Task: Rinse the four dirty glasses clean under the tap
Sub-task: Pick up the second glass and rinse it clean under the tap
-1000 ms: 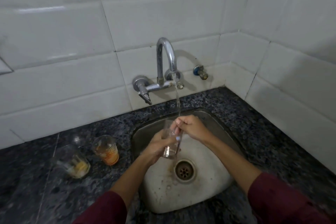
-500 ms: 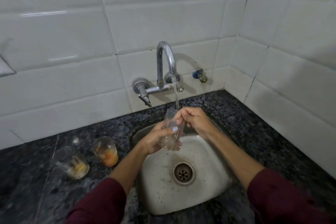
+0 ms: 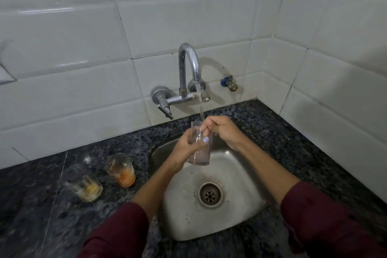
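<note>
white wall tiles [image 3: 73, 33] w/ grey grout. bench [image 3: 293, 136] black, grey speckles. sink [image 3: 240, 216] dull silver, tap [image 3: 189, 63] chrome. sleeves [image 3: 326, 222] maroon. one glass [image 3: 121, 170] orange-stained, another glass [image 3: 83, 184] yellow residue.

The sink [image 3: 240, 211] sits at lower centre, with the tap [image 3: 189, 73] above it on the wall. Two glasses [image 3: 121, 169] [image 3: 82, 183] stand on the counter [image 3: 31, 205] at left (near each other), and a third glass [image 3: 200, 144] hangs above the basin, under the spout.

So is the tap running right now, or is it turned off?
Running. A thin stream of water falls from the tap spout into the glass that the left hand holds over the sink.
</note>
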`<state>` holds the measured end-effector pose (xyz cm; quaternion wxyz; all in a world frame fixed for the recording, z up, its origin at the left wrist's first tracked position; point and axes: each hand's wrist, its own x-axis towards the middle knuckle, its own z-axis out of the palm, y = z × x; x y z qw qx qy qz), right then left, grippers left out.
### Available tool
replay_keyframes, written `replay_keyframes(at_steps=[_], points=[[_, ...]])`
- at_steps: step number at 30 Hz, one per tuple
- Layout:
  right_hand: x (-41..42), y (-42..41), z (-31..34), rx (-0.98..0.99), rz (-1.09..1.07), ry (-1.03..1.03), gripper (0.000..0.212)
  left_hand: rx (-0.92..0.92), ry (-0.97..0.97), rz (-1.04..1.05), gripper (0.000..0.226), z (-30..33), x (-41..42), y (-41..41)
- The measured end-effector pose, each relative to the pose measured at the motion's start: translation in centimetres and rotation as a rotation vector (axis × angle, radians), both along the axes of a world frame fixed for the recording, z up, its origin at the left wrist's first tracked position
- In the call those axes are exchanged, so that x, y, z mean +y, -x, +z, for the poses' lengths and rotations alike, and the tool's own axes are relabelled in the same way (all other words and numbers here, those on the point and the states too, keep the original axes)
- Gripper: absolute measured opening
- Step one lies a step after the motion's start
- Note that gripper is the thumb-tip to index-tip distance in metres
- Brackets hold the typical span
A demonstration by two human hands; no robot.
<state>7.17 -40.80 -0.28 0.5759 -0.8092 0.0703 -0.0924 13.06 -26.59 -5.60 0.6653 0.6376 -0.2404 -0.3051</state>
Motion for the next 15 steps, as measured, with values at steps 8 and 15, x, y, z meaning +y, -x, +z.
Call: replay_keyframes(at_steps=[8,15], points=[[1.0,-1.6,0.8,0.055,-0.120,0.275,0.027,-0.283,-0.172,0.218,0.068,0.9,-1.3,-0.5],[2.0,-2.4,1.2,0.096,-0.193,0.400,0.016,-0.541,-0.312,0.272,0.093,0.6,-1.7,0.0]])
